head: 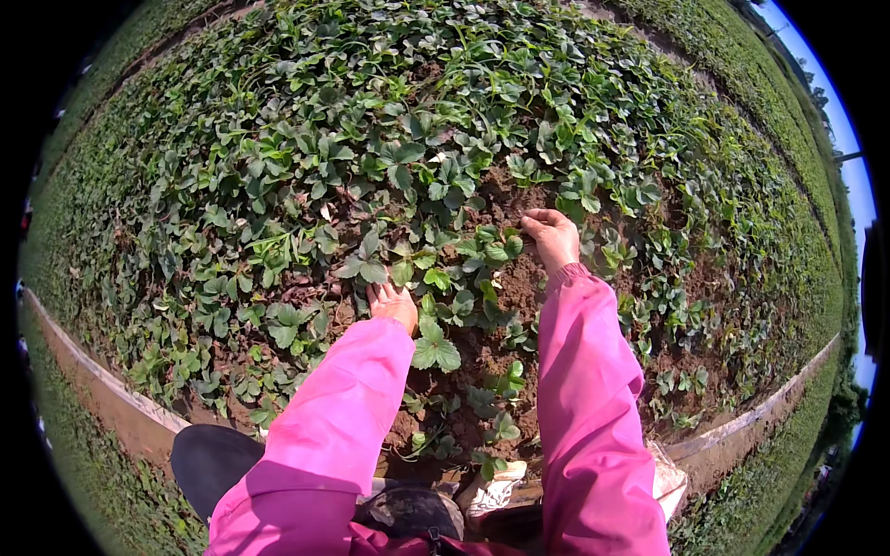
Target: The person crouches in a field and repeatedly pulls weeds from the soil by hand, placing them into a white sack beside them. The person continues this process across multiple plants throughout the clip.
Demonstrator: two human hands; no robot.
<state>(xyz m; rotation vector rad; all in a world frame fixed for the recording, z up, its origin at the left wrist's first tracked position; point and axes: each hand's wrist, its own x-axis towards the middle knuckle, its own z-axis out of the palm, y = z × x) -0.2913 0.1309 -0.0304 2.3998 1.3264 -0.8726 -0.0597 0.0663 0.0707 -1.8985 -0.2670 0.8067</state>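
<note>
Low strawberry plants (436, 347) with toothed green leaves cover the bed before me, with brown soil (518, 285) showing between them. My left hand (393, 304) reaches palm-up in among the leaves at the centre; its fingertips are partly hidden under foliage, so its hold cannot be told. To the right and farther forward, my right hand (551, 233) is bent with thumb and fingertips close together, beside small leaves (513, 244) and bare soil. Whether anything is pinched between those fingers cannot be made out. Both arms wear pink sleeves.
A pale raised edging (104, 375) runs along the near side of the bed, left and right. Close to my body lie a crumpled whitish bag (490, 490) and another pale bag (667, 479). Grass blades (278, 247) rise among the plants. Furrows cross the field farther off.
</note>
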